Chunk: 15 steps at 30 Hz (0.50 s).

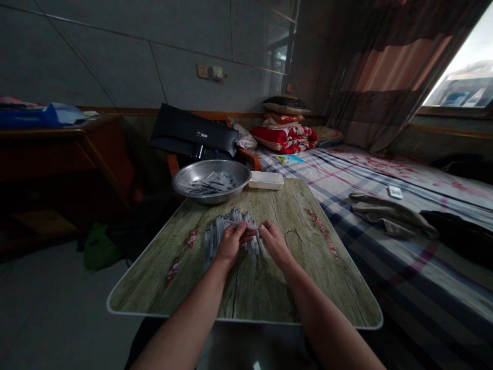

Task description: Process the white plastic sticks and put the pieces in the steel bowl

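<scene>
My left hand [231, 241] is closed on a thin, pale, pen-like tube [239, 224], which lies nearly level. At the tube's right end, the fingers of my right hand [271, 238] pinch it. Below and around both hands, several similar translucent tubes [210, 241] lie side by side in a row on the wood-patterned table [265, 293]. A wide metal basin [181, 186] at the table's far left holds many slim clear and dark pieces, too small to make out singly. Beside it stands a shallow white tray [272, 183]; its contents are hard to see.
Behind the basin, a black monitor-like panel [192, 134] leans on a wooden chair [173, 165]. To the right, a bed [331, 200] with a checked sheet adjoins the table, bearing folded red bedding [283, 139] and clothes [389, 213]. A wooden desk [100, 139] stands left.
</scene>
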Each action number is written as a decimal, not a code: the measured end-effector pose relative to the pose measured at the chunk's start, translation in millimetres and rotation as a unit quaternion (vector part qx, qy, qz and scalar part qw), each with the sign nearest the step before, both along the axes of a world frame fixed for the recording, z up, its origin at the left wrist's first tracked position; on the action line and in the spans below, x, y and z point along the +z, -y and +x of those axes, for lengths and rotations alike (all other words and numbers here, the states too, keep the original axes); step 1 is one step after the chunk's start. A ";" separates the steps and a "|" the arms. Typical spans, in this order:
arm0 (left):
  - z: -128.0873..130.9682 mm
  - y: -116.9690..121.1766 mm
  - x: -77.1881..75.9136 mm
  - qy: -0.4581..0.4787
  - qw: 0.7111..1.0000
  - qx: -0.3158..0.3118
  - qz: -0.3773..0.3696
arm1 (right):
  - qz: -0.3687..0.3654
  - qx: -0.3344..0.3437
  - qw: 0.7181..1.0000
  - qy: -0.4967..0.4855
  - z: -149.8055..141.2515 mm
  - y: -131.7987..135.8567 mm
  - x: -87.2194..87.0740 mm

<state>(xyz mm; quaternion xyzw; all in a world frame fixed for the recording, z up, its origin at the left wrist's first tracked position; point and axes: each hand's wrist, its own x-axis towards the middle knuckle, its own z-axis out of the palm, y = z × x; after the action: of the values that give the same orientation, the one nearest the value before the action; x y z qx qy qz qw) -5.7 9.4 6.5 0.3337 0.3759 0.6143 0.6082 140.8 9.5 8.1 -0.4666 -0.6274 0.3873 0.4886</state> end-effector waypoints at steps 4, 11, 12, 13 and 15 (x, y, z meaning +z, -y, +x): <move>0.5 0.1 -1.5 -0.025 1.000 -0.007 0.008 | -0.074 0.037 0.997 -0.011 1.1 -4.6 -6.2; 1.1 -0.1 -1.9 -0.028 0.999 -0.008 0.012 | -0.140 0.042 0.982 -0.120 -0.7 -2.6 -3.8; 1.0 -0.4 -2.0 -0.030 0.999 -0.005 0.013 | -0.151 0.044 0.979 -0.126 -0.8 -2.6 -3.8; 1.0 -0.6 -2.1 -0.031 0.999 -0.002 0.013 | -0.159 0.045 0.978 -0.126 -0.7 -3.0 -4.4; 1.0 -0.9 -2.0 -0.037 0.999 0.000 0.015 | -0.166 0.041 0.979 -0.112 -0.5 -4.5 -6.6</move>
<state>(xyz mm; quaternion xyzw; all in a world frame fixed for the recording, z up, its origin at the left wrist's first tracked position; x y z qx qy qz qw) -4.7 10.3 4.5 0.3652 0.3887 0.6072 0.5889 140.4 14.0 1.5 -0.4689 -0.5143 0.5555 0.4551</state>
